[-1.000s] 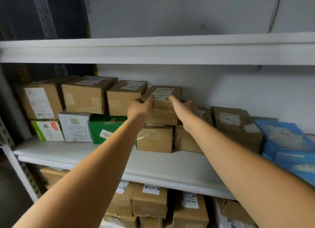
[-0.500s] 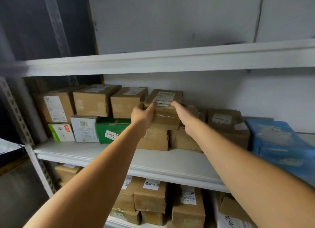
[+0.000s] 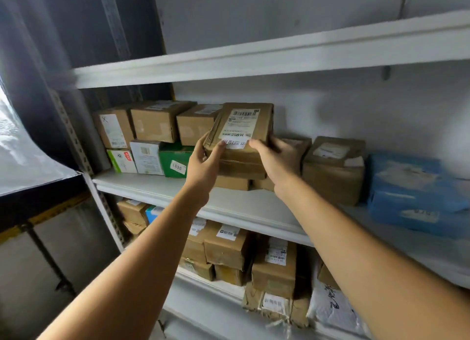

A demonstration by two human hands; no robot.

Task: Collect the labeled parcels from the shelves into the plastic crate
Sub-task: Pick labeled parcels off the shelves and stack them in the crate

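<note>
Middle shelf (image 3: 157, 187), frame centre: rows of stacked cardboard boxes. Labeled parcel (image 3: 254, 116) at centre, tilted with its label (image 3: 239, 126) toward the camera, probably for reading. Left hand (image 3: 203, 164) grips its left edge and right hand (image 3: 276, 159) its right, thumbs on top. This two-sided hold likely steadies the lift. Plastic crate not in view.

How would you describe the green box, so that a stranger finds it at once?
Look at the middle shelf, left part, bottom row. The green box sits right of a white box, under brown cartons; it alone is wholly green, with a white sticker.
</note>
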